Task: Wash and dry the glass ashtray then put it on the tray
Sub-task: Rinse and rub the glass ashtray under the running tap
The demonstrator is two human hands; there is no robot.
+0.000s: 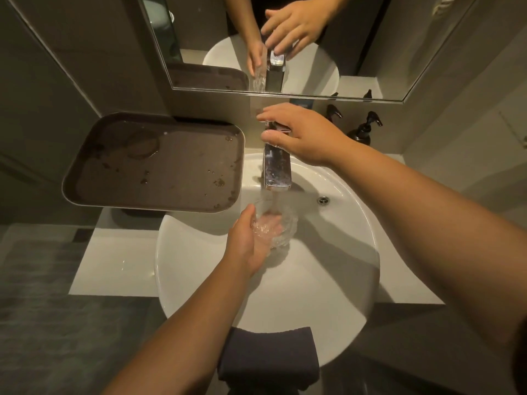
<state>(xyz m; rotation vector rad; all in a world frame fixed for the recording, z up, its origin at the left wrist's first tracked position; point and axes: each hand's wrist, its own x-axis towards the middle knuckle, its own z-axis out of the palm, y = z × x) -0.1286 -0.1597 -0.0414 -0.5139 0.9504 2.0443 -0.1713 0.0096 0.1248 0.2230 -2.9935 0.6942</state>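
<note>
white round basin point(199, 280) on pale counter point(114, 266) | chrome tap point(277, 169) running, at back rim | overflow hole point(323, 200) right of tap | dark folded towel point(268, 357) over front rim | two dark pump bottles point(363, 129) back right | wall mirror point(370, 38) above

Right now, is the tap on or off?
On. A stream of water falls from the faucet spout onto the glass ashtray held by the left hand; the right hand rests on the handle.
</note>
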